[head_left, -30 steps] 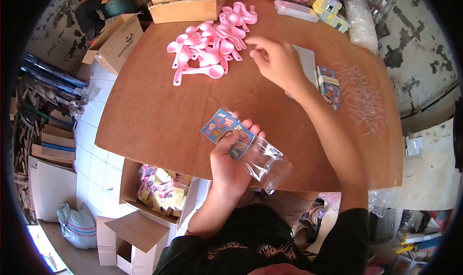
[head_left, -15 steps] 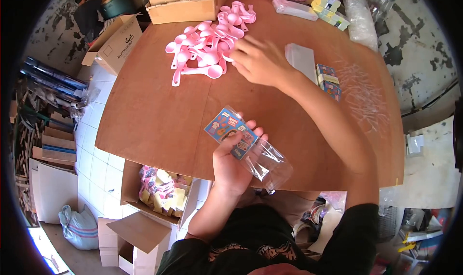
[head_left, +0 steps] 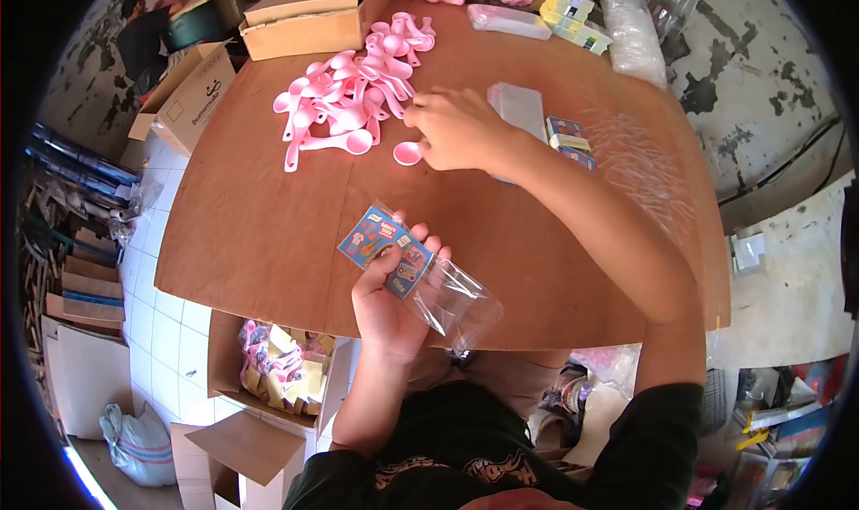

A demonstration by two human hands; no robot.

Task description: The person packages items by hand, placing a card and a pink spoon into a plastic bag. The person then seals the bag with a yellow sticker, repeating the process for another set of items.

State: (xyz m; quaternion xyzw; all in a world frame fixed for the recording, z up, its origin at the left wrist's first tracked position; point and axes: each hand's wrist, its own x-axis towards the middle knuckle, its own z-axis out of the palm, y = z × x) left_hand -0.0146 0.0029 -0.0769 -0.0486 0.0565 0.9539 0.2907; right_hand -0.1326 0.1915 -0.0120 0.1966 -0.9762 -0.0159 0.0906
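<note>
My left hand (head_left: 385,309) is closed around a clear plastic bag (head_left: 461,304) and a blue printed card (head_left: 362,240), the thumb lying over the card. The bag's loose end hangs toward the table's front edge. Above and to the right, my right hand (head_left: 461,130) is closed on a pink measuring spoon (head_left: 407,154). Only the bowl shows; my fingers hide the handle. Just left of that hand lies a heap of pink measuring spoons (head_left: 349,116) on the brown table (head_left: 259,233).
Right of my right hand lie a stack of clear bags (head_left: 519,107), banded blue cards (head_left: 568,134) and scattered thin clear strips (head_left: 640,165). A cardboard box (head_left: 309,27) stands at the back. Below the left front edge is an open carton (head_left: 224,358) of packed pieces.
My right hand has drawn away from the heap toward me, bringing a pink measuring spoon with it. My left hand still holds the bag and card. The whole view has shifted slightly.
</note>
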